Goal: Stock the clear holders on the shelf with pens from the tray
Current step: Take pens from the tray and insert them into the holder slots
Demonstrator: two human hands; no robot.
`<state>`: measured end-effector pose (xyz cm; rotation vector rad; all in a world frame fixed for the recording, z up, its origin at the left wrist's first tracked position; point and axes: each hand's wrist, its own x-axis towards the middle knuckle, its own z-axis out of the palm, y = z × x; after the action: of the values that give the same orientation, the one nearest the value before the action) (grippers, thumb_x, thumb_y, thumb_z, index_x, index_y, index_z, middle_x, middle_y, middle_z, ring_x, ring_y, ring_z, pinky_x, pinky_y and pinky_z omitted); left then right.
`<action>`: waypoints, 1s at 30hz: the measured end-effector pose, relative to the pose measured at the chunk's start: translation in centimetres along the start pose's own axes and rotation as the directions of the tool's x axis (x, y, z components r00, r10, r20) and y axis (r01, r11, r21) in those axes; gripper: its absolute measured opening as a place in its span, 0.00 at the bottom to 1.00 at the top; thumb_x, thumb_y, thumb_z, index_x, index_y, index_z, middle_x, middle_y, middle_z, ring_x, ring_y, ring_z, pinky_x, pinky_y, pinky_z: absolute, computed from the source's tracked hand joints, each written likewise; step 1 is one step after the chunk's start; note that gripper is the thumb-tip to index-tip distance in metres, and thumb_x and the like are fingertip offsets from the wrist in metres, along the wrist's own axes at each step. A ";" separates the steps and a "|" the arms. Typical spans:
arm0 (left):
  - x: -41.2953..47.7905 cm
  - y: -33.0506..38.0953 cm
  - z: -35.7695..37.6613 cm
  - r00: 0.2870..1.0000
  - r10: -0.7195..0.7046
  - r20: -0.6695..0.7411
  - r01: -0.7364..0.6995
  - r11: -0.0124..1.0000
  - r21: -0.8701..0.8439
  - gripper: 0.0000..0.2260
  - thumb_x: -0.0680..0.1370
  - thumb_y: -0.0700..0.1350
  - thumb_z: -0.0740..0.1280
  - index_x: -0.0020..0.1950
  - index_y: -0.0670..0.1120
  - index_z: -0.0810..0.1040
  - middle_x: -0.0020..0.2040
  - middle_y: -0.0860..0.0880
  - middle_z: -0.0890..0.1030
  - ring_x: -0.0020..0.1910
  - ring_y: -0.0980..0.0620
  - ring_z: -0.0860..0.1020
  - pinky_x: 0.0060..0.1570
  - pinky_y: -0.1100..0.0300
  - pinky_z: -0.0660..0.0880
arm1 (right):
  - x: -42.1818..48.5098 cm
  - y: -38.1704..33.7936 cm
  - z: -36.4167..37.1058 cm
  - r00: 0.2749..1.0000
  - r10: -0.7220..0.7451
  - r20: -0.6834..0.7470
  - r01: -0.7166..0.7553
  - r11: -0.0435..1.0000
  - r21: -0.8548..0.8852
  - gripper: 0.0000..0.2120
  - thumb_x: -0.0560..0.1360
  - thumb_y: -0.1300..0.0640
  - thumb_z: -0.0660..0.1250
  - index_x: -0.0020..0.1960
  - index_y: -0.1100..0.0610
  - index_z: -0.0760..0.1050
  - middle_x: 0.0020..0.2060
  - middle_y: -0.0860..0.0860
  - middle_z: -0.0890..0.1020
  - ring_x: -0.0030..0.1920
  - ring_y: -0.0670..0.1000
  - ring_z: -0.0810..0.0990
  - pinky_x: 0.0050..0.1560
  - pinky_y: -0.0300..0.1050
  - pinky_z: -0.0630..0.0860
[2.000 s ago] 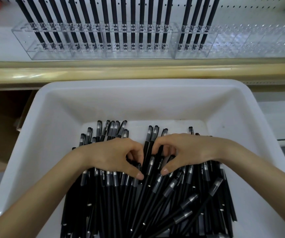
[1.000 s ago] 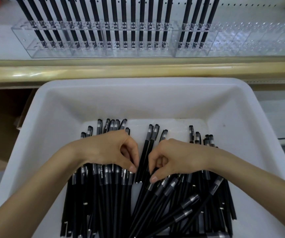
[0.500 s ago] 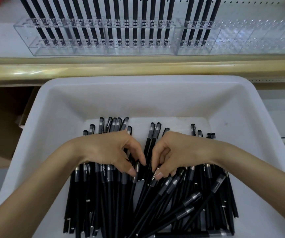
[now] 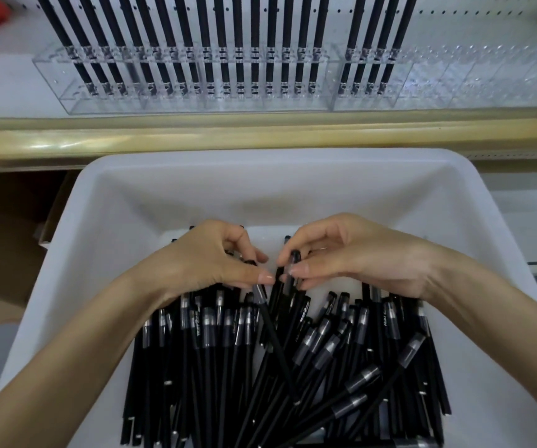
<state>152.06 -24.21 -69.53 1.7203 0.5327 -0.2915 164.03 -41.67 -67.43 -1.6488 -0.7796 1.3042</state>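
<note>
Pinching now: right fingers [image 4: 305, 270] hold one pen [image 4: 294, 256] by its cap end, raised off the heap [image 4: 325, 357] they raked a moment ago. Left fingers [image 4: 254, 275] seem to nip a second pen [image 4: 273, 334], contact half hidden. Sorting has given way to picking; tray [image 4: 260, 156] well stocked, clear holders [image 4: 486, 79] on the shelf [image 4: 260, 134] part empty.

Both forearms reach in from below. The left grip [image 4: 209, 263] curls its fingers over pens [image 4: 207, 331]; the right grip [image 4: 357, 257] pinches one pen [image 4: 294, 258] between thumb and forefinger.
</note>
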 end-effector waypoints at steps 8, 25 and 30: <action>-1.0 2.1 -1.0 0.986 0.126 -0.106 -0.143 0.974 -0.175 0.10 0.61 0.40 0.76 0.38 0.38 0.81 0.49 0.48 0.85 0.50 0.54 0.83 0.45 0.69 0.78 | -0.4 0.6 -1.3 0.951 -0.106 -0.291 0.149 0.981 0.128 0.14 0.67 0.62 0.73 0.53 0.60 0.82 0.47 0.59 0.84 0.47 0.52 0.84 0.47 0.39 0.80; -0.2 17.8 -0.3 0.862 0.425 -0.275 -0.457 0.887 -0.063 0.12 0.68 0.39 0.72 0.52 0.44 0.82 0.44 0.46 0.86 0.43 0.49 0.85 0.40 0.62 0.81 | -7.3 -12.3 -11.8 0.534 -0.598 -0.597 0.640 0.748 -0.176 0.10 0.69 0.59 0.69 0.50 0.58 0.77 0.42 0.58 0.85 0.48 0.58 0.84 0.42 0.46 0.81; 1.4 20.8 0.8 0.818 0.473 -0.327 -0.508 0.861 -0.025 0.09 0.72 0.37 0.72 0.52 0.44 0.81 0.43 0.48 0.86 0.44 0.53 0.84 0.44 0.61 0.81 | -8.8 -14.3 -17.2 0.414 -0.619 -0.667 0.593 0.739 -0.319 0.05 0.74 0.65 0.68 0.49 0.59 0.77 0.41 0.57 0.85 0.47 0.57 0.84 0.45 0.47 0.82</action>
<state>163.70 -27.70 -52.58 1.7363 0.3005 0.3840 179.00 -47.53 -49.48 -1.4929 -0.7549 0.0246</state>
